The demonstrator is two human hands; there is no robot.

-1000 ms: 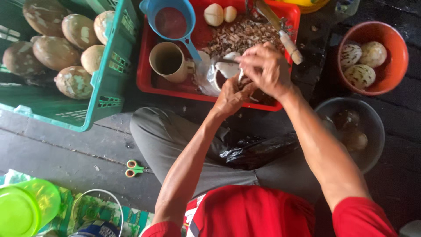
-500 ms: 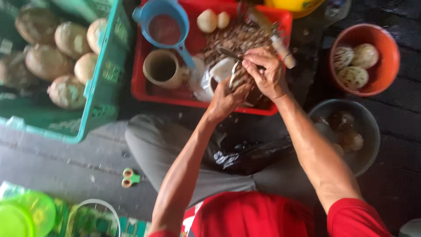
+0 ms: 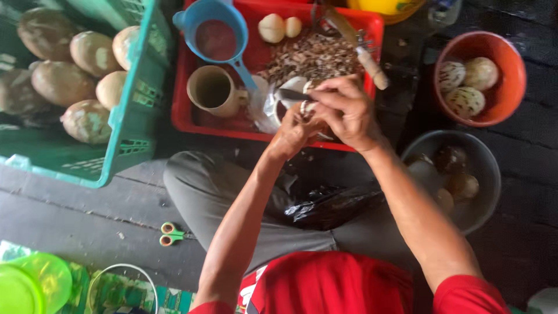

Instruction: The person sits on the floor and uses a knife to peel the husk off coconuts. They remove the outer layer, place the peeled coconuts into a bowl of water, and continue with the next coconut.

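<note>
My left hand (image 3: 293, 132) cups a small pale fruit piece (image 3: 306, 107) over the red tray (image 3: 192, 119). My right hand (image 3: 346, 110) grips a knife (image 3: 290, 95) whose blade points left and lies against that piece. Both hands are pressed together above a pale bowl (image 3: 264, 107) at the tray's front. A heap of brown peel scraps (image 3: 311, 58) lies just behind the hands. Most of the fruit piece is hidden by my fingers.
The tray also holds a tan mug (image 3: 212, 91), a blue scoop (image 3: 215, 35) and two peeled white pieces (image 3: 280, 27). A green crate (image 3: 125, 148) of brown round fruits stands left. An orange bowl (image 3: 511, 87) and a grey bowl (image 3: 485, 174) sit right. Small scissors (image 3: 170, 234) lie on the floor.
The view has shifted slightly. My hands have stayed together over the tray, and the knife has kept working against the fruit piece in my left hand.
</note>
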